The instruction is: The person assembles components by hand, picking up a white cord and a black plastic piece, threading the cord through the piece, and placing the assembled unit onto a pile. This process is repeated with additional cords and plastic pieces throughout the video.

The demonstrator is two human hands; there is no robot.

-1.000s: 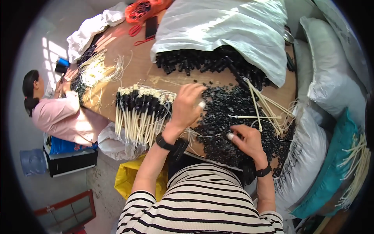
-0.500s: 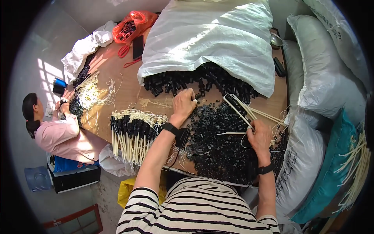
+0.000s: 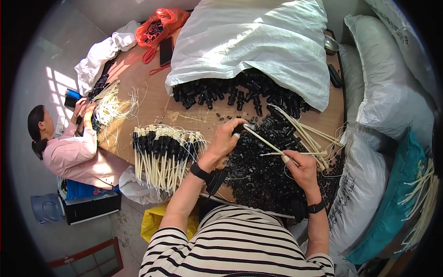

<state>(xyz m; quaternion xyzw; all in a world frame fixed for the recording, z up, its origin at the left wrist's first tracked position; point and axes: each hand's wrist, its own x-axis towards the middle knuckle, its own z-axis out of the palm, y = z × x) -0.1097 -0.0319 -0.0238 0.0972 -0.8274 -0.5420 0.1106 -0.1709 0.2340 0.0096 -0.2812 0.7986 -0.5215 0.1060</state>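
My left hand is closed, its thumb and forefinger pinching a small black plastic fitting that the fingers mostly cover. In my right hand is a thin cream rod, gripped near its lower end. The rod slants up to the left, and its pale tip is right by the fitting; whether it is inside, I cannot tell. Below both hands spreads a heap of small black parts. More cream rods lie beside my right hand, their wires trailing onto the table.
Larger black fittings spill from a white sack. Left of my left arm lies a row of rods with black heads. A co-worker in pink sits at the far left. Full sacks line the right side.
My left hand has come right and slightly down from the edge of the larger fittings, now with a black piece. My right hand has brought one rod across to meet it.
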